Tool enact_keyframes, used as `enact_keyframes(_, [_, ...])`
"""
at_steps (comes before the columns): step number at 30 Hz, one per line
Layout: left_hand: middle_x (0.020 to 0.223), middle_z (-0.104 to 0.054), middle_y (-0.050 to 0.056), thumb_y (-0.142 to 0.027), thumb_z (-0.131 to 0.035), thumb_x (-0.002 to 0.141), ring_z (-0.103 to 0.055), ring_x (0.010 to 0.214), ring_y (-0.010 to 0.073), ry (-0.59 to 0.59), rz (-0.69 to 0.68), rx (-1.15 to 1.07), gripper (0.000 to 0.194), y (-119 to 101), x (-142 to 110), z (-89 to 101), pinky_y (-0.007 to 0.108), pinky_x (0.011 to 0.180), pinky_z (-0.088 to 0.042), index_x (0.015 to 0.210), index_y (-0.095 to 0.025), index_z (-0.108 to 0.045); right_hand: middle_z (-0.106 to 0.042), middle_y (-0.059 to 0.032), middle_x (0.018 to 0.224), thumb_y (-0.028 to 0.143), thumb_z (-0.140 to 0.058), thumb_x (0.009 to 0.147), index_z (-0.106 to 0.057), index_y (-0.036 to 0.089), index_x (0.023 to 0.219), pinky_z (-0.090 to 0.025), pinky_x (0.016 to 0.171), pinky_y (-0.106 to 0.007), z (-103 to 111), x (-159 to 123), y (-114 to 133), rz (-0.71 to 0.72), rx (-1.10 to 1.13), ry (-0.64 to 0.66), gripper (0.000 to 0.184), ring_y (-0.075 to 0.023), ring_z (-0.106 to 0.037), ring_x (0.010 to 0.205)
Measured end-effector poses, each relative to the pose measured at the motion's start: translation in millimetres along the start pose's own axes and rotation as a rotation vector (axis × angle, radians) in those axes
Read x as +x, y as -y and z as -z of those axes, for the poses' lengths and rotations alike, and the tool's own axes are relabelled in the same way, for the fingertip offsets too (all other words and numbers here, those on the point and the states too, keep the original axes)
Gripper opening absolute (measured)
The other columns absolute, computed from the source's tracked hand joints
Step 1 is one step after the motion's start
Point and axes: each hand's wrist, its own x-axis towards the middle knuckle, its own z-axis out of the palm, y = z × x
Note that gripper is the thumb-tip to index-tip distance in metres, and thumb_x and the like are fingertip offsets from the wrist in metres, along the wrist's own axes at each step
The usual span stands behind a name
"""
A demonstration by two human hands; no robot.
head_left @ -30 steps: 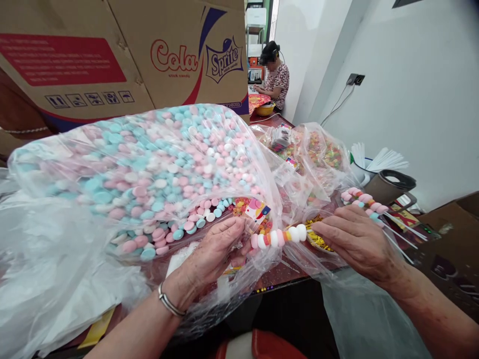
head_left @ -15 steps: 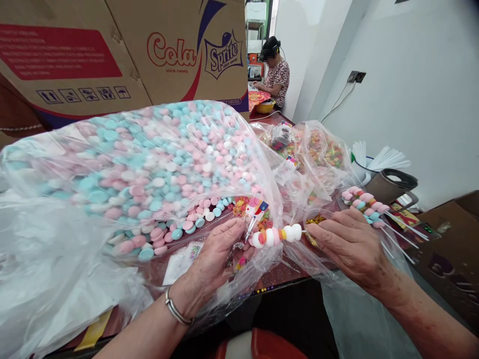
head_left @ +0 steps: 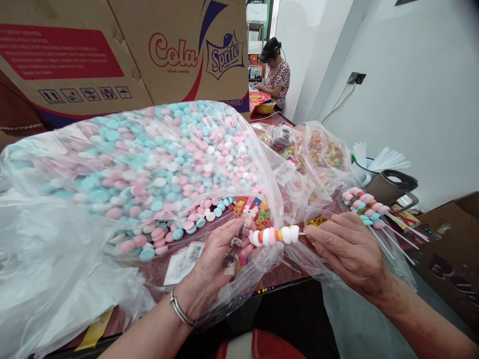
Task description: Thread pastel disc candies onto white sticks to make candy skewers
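Note:
My right hand [head_left: 350, 244] is closed in a pinch on the thin white stick of a marshmallow skewer [head_left: 275, 236]. White and pink marshmallows alternate with orange and yellow gummy pieces along it, and it lies nearly level. At its far tip, my left hand [head_left: 220, 252] has its fingers pressed together on a small clear plastic bag [head_left: 236, 243]. The bag's edges are hard to make out, and the fingers partly hide it. A colourful printed card [head_left: 253, 205] shows just above the left fingertips; whether it belongs to the bag I cannot tell.
A large clear bag of pink, blue and white marshmallows [head_left: 179, 149] fills the left, before a cardboard box [head_left: 187, 55]. Finished-looking skewers [head_left: 364, 207] lie at right, near a dark mug [head_left: 396, 182] and white sticks [head_left: 389, 158]. Gummies [head_left: 325, 149] lie behind. Another person [head_left: 277, 80] sits farther back.
The skewer has shifted slightly left, closer against my left fingers, and the right hand has come along with it. The printed card and plastic at the left fingertips have changed angle.

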Motion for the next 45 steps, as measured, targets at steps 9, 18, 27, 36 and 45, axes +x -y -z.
enact_keyframes(9, [0.06, -0.054, -0.002, -0.035, -0.071, 0.084, -0.045, 0.048, 0.0067, -0.058, -0.046, 0.01, 0.024, 0, -2, 2.0, 0.016, 0.045, -0.04, 0.092, -0.012, -0.069, -0.071, -0.0042, 0.073, 0.009, -0.059, 0.092, -0.063, 0.016, 0.106, -0.039, 0.07, -0.036, -1, 0, 12, -0.033, -0.028, -0.026, 0.016, -0.0173, -0.055, 0.068])
enact_keyframes(18, [0.059, -0.058, 0.001, -0.038, -0.072, 0.083, -0.05, 0.047, 0.008, -0.077, -0.002, 0.054, 0.03, 4, -1, 2.1, 0.016, 0.042, -0.039, 0.09, -0.01, -0.068, -0.068, -0.003, 0.07, 0.01, -0.058, 0.092, -0.064, 0.017, 0.103, -0.037, 0.069, -0.035, 1, 2, 3, 0.005, -0.024, -0.001, 0.014, -0.0171, -0.055, 0.068])
enact_keyframes(27, [0.06, -0.061, 0.001, -0.035, -0.075, 0.08, -0.054, 0.047, 0.0094, -0.071, -0.019, 0.086, 0.024, 5, -3, 3.2, 0.017, 0.043, -0.04, 0.076, -0.014, -0.064, -0.069, -0.0017, 0.073, 0.01, -0.055, 0.092, -0.066, 0.018, 0.103, -0.036, 0.068, -0.035, 0, 7, 2, 0.045, 0.035, 0.034, 0.017, -0.0154, -0.055, 0.065])
enact_keyframes(36, [0.07, -0.064, 0.005, -0.038, -0.066, 0.088, -0.058, 0.062, 0.0149, 0.013, -0.21, 0.446, 0.031, -5, -4, 23.4, 0.024, 0.057, -0.045, 0.066, -0.016, -0.068, -0.07, -0.0031, 0.078, 0.011, -0.055, 0.092, -0.066, 0.018, 0.099, -0.037, 0.068, -0.035, -2, 1, -4, 0.011, 0.06, 0.05, 0.016, -0.0171, -0.057, 0.07])
enact_keyframes(45, [0.096, -0.069, 0.01, -0.031, -0.068, 0.085, -0.06, 0.085, 0.021, 0.137, -0.351, 0.801, 0.02, -30, -11, 48.5, 0.027, 0.077, -0.045, 0.076, -0.019, -0.081, -0.068, -0.0009, 0.081, 0.016, -0.059, 0.091, -0.068, 0.023, 0.097, -0.044, 0.073, -0.035, 19, -14, -34, -0.204, 0.181, -0.01, 0.014, -0.0171, -0.061, 0.071])
